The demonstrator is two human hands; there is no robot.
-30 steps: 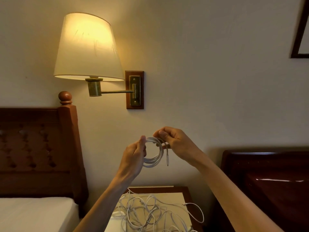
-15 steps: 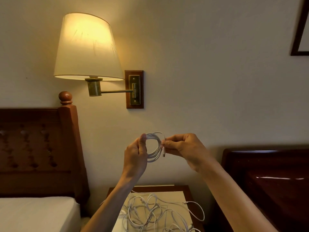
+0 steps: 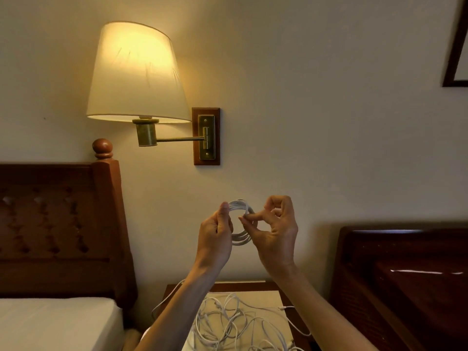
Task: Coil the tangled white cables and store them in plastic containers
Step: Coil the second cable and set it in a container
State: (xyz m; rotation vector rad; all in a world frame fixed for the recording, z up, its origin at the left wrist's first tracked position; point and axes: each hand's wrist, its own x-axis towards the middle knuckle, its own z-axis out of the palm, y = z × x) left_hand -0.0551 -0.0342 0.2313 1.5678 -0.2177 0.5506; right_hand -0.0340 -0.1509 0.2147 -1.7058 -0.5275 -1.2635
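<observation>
Tangled cable pile (image 3: 238,323) sprawls on nightstand (image 3: 273,295) below: light, limp, snag-prone. Coil (image 3: 240,239) held mid-air, springy, likely unwinds if freed. Left hand (image 3: 215,236) grips coil's left rim; right hand (image 3: 276,234) pinches right rim. Best hold: across bundled strands.

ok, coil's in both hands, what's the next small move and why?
Probably pass the cable end through the ring and snug it, so the loops stay together. The coiled cable is held up off the nightstand: the left hand grips its left side, the right hand pinches the cable at its right side. The tangled cables below are not yet coiled, and no container is in view.
</observation>
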